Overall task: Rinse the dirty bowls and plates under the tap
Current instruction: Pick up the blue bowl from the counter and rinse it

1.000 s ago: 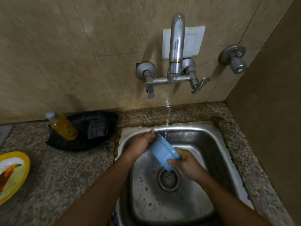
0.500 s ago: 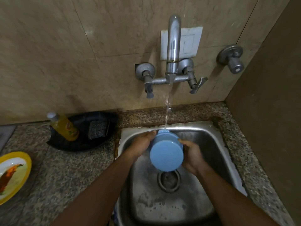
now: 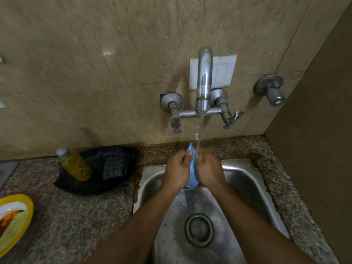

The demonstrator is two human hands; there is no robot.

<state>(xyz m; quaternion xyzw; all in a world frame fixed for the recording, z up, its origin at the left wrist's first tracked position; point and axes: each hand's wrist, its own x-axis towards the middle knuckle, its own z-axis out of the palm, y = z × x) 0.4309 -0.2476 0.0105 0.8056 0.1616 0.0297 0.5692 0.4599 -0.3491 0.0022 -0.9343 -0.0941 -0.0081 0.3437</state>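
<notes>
I'm seeing one blue bowl (image 3: 192, 175); left hand (image 3: 176, 172) and right hand (image 3: 210, 173) are gripping it, fingers curled, under the tap (image 3: 204, 80).

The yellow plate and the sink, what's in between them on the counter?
In the head view, a black tray sits between the yellow plate and the sink, holding a yellow bottle and a scrub pad.

A speckled granite countertop (image 3: 80, 216) is seen from above, set against a beige tiled wall; a steel sink (image 3: 245, 180) is sunk into it at the right; a black tray (image 3: 95, 185) is placed beside the sink near the wall, with a yellow soap bottle (image 3: 76, 165) and a grey scouring pad (image 3: 114, 166) lying in it; a yellow plate (image 3: 13, 223) is set at the left edge, partly cut off.
</notes>
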